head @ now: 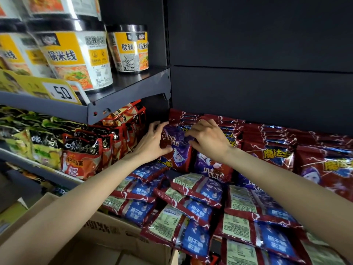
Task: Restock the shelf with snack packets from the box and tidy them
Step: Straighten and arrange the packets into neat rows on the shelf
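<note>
Both hands hold one red-and-purple snack packet (pixel 176 144) upside down at the left end of the shelf's upright rows (pixel 267 142). My left hand (pixel 152 140) grips its left edge, thumb under and fingers over the top. My right hand (pixel 206 137) pinches its upper right part from above. More of the same packets (pixel 191 207) lie flat, back side up, in a loose heap in front of the rows. The open cardboard box (pixel 107 234) sits at the lower left, its inside mostly out of view.
Red noodle packs (pixel 84 157) and green ones (pixel 34 138) fill the neighbouring shelf on the left. Above them a grey shelf (pixel 122 92) carries yellow noodle tubs (pixel 76 58) and a price tag (pixel 61 91). A dark back panel (pixel 257 73) rises behind the rows.
</note>
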